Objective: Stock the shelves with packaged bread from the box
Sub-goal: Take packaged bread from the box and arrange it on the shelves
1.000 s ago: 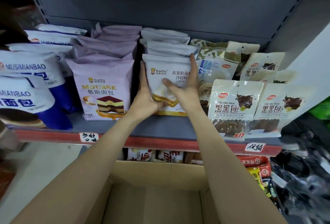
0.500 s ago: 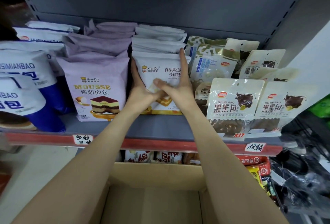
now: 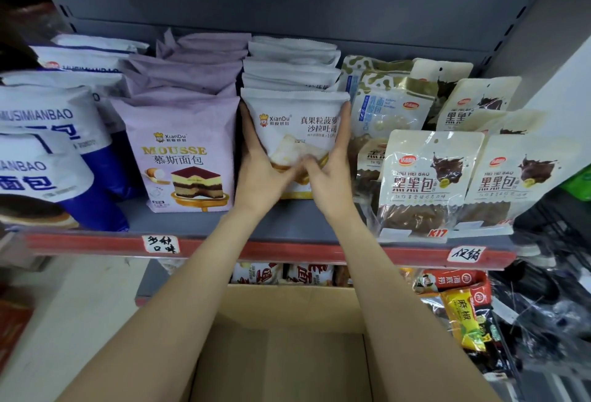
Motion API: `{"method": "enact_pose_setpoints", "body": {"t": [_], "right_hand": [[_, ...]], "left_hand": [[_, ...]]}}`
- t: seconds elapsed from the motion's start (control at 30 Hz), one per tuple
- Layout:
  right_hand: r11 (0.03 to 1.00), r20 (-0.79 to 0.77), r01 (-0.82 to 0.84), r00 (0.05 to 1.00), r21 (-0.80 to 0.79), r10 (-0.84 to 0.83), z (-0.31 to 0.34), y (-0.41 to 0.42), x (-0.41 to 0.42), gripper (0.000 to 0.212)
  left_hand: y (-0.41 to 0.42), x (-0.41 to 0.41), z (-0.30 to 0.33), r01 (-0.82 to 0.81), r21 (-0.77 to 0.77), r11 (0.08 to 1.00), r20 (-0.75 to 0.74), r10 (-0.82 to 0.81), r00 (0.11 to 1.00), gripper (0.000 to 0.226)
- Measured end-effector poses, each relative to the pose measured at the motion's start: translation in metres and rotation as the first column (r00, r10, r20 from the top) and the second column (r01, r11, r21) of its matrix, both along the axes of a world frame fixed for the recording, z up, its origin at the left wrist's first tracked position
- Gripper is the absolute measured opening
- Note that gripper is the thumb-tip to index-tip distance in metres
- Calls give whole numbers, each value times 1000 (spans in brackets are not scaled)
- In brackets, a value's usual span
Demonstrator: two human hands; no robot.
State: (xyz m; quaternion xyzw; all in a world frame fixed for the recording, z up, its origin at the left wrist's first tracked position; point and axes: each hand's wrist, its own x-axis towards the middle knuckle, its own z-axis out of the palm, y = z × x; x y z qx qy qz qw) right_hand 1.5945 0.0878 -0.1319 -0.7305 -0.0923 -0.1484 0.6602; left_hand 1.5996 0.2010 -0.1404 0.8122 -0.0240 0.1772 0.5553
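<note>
Step in hand: seating and squaring a white bread pack (image 3: 294, 120) at the front of its row on the shelf (image 3: 179, 219). Both hands frame the pack, 1 per side. Left hand (image 3: 262, 171) lies along the pack's left edge, fingers straight and running up beside it, thumb across the lower front. Right hand (image 3: 329, 171) mirrors this on the right edge, fingers straight up the side to near the top corner, thumb meeting the left thumb over the printed toast slice. Neither hand curls round the pack; both press flat against it. Pack stands upright, base on the shelf, touching the white packs stacked behind it, between the purple mousse pack (image 3: 188, 152) to its left and the dark bread packs (image 3: 428, 177) to its right. The cardboard box (image 3: 278, 353) sits below the arms; the part of its floor in view looks bare, though arms hide much of it, so cannot say whether stock remains. Judgement: placement near done. Next move calls for letting go without tipping the pack forward, easing both hands out past the neighbouring rows, then checking the box for another pack.
</note>
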Motion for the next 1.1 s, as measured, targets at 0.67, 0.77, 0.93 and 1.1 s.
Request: {"method": "enact_pose_setpoints", "body": {"t": [0.67,0.77,0.93,1.1], "right_hand": [[947,-74,61,993,-316,-89,21,0,-56,73],[919,-50,25,998,-394,-49,41,-15,-95,65],[852,-45,-23,999,-524,-1,66,-68,-142,42],[800,-18,181,972,-572,-233,59,-125,-156,43]], "left_hand": [[-4,-39,8,-39,170,985,-175,69,982,116],[-14,-67,27,-8,136,991,-223,39,974,103],[-36,-130,63,186,14,982,-250,-177,952,69],[-59,-129,77,320,-88,943,-243,-332,911,70]]}}
